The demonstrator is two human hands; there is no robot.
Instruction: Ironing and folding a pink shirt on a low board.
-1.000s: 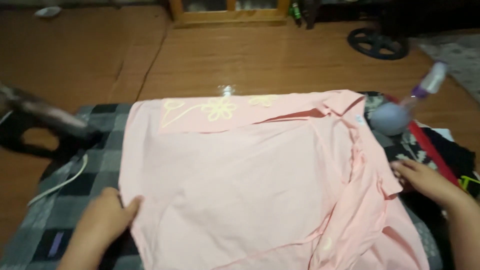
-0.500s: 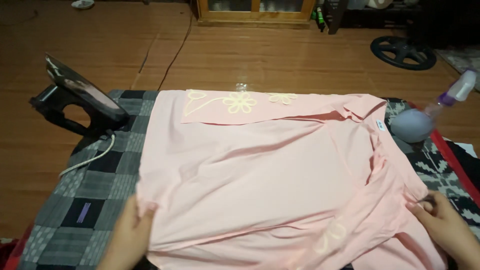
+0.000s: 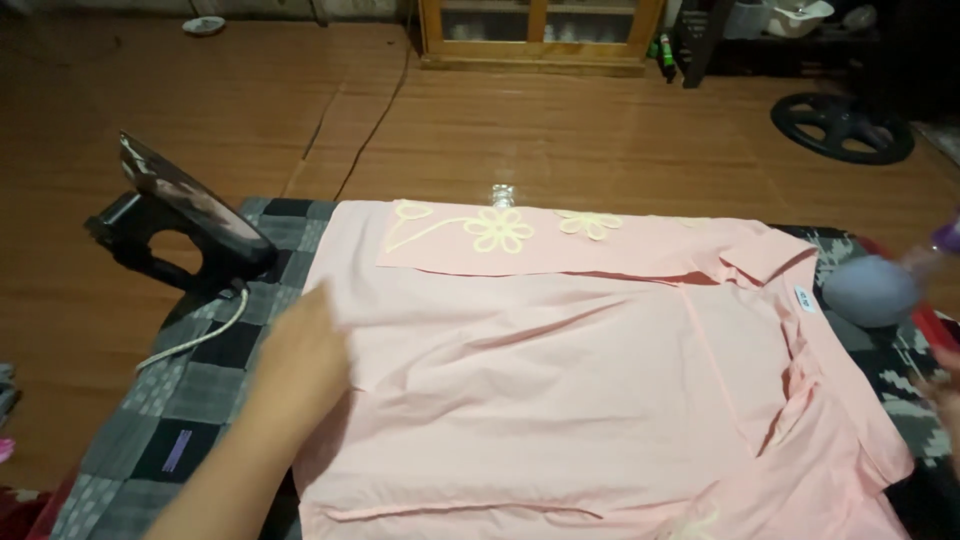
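Fingers of the left hand [image 3: 305, 355] lie flat and loose, holding nothing, resting on the left edge of the pink shirt [image 3: 580, 370]. The right hand [image 3: 948, 385] shows only as a blurred sliver at the frame's right edge; whether its fingers are clenched or slack I cannot tell.

In the head view, the shirt is spread face-down across a grey-and-black checked blanket [image 3: 190, 400], its yellow-flowered hem [image 3: 500, 230] folded over at the far side and the collar [image 3: 790, 300] at the right. Creases run across the middle. Smoothing well, I judge, means sweeping the palm outward from the centre with the cloth kept taut, so no fold is pressed in.

A black iron [image 3: 175, 215] stands on its heel at the blanket's left corner, its white cord [image 3: 195, 335] trailing. A grey-blue spray bottle [image 3: 880, 285] lies just beside the collar. The blanket rests on a brown wood-patterned floor [image 3: 560, 130]; a wooden cabinet [image 3: 540, 35] and a black wheel [image 3: 842, 127] stand beyond.
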